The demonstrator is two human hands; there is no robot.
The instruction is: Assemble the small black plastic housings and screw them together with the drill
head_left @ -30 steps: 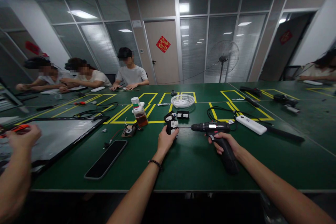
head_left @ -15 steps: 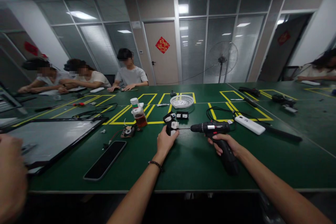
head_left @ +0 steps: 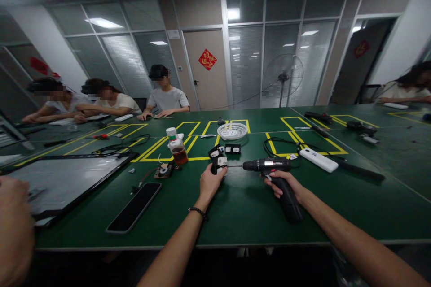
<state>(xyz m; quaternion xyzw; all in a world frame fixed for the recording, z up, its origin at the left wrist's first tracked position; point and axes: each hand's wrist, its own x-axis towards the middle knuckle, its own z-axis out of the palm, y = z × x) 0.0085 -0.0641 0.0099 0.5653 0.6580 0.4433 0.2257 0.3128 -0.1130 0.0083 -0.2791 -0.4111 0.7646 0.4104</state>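
My right hand [head_left: 284, 183] grips a black cordless drill [head_left: 269, 166] by its handle, and the drill lies level with its long bit [head_left: 235, 166] pointing left. The bit's tip reaches a small black and white block-shaped part [head_left: 220, 163]; whether it sits inside that part I cannot tell. Fingers of my left hand [head_left: 211, 179] are closed round this part and steady it just above the table. Behind it lie two similar black and white parts [head_left: 233, 149], [head_left: 216, 151] on the green tabletop [head_left: 249, 215].
A phone [head_left: 134, 208], a small motor-like part [head_left: 164, 170] and a bottle of amber liquid [head_left: 177, 147] stand left. Behind is a white basket [head_left: 232, 132]; right, a white power strip [head_left: 318, 160]. Another person's hand [head_left: 15, 228] is at the left edge, by a framed panel [head_left: 77, 179]. Several people sit beyond.
The view has shifted slightly. Both hands keep their hold on the drill and the small part, with the bit still at the part.
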